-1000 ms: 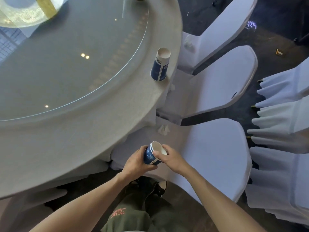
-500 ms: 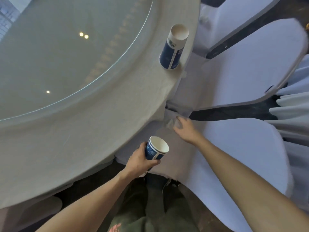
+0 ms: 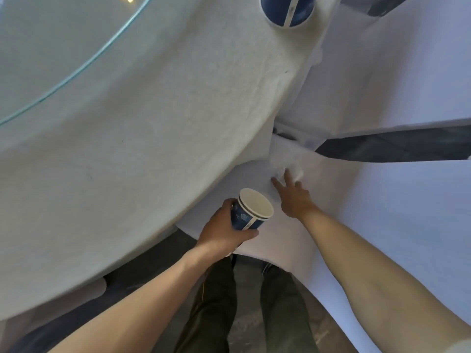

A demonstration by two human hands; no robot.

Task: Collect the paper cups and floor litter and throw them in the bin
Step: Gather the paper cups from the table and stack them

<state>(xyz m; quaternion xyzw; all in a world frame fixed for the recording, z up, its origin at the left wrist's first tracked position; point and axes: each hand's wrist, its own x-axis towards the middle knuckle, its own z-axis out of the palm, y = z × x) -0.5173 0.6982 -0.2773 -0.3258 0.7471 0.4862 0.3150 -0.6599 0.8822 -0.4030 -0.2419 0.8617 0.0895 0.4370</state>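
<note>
Left hand (image 3: 224, 229) wrapped around blue paper cup with white rim (image 3: 251, 212), upright, mouth empty. Right hand (image 3: 293, 197) spread wide, fingertips (image 3: 286, 174) touching small crumpled white tissue (image 3: 293, 171) near back edge of white-covered chair seat (image 3: 382, 225); best pinched whole, then dropped into cup. Beyond, round cloth-covered table (image 3: 178, 123) overhanging; second blue cup (image 3: 288, 11) at its edge

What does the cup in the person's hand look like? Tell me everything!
The paper cup is dark blue with a pale pattern, a white seam strip down its side and a white rolled rim with a dark band under it. Inside it looks plain white and empty. It is tilted, with its mouth toward the camera. The left hand wraps around its lower part, thumb underneath. It is held above the white chair cover, beside the table edge.
</note>
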